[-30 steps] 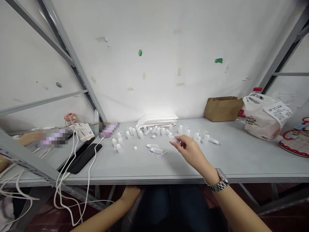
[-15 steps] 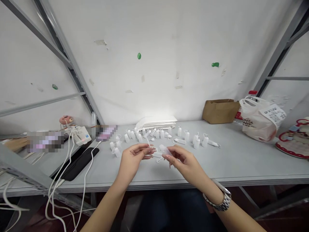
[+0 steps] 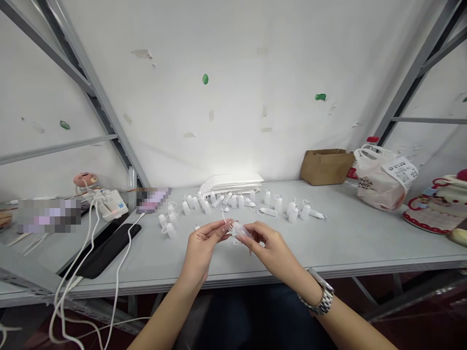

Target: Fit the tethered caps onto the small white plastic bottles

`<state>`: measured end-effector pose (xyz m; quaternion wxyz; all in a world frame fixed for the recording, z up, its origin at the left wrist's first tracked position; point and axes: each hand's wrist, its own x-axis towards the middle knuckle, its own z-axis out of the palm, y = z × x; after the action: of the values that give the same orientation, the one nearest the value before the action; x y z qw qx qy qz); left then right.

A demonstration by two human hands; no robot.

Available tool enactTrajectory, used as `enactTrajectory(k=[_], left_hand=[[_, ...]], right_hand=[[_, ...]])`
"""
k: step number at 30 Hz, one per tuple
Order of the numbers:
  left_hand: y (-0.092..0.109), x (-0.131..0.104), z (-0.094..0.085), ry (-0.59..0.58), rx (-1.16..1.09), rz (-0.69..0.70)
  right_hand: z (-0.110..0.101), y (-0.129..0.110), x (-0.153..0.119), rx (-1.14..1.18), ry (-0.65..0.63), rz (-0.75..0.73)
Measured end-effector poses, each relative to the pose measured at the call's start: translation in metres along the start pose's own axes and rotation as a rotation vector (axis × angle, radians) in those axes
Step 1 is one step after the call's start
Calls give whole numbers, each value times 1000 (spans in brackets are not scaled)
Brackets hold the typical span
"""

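My right hand [image 3: 269, 242] is closed around a small translucent squeeze bottle [image 3: 242, 231], tilted with its neck toward the left. My left hand [image 3: 203, 243] pinches a white plastic cap piece [image 3: 230, 226], with a thin white strip rising beside the fingertips. The cap piece is against the bottle's neck or very near it; the fingers partly hide the meeting point. Behind the hands stand several similar white bottles [image 3: 293, 215] with looped cap straps. A few others, such as one bottle [image 3: 269, 212], lie on their sides.
A stack of white sheets [image 3: 233, 183] lies by the wall. To the right are a brown cardboard box [image 3: 326, 169], a plastic bag [image 3: 381, 187] and a red-trimmed decorated item [image 3: 434, 209]. White cables [image 3: 118, 279], a black pouch [image 3: 109, 253] and a power strip [image 3: 113, 206] occupy the left.
Both hands have come closer together, bringing the bottle's neck up to the cap piece. The view has shifted slightly to the right.
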<state>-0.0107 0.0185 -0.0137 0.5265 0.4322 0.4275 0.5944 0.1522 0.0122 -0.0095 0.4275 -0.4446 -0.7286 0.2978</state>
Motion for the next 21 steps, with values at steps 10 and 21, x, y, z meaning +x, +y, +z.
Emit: enactTrajectory(k=[10, 21], left_hand=[[-5, 2, 0, -18, -44, -30], [-11, 2, 4, -41, -72, -84]], right_hand=[[5, 6, 2, -34, -10, 42], [11, 8, 1, -25, -69, 46]])
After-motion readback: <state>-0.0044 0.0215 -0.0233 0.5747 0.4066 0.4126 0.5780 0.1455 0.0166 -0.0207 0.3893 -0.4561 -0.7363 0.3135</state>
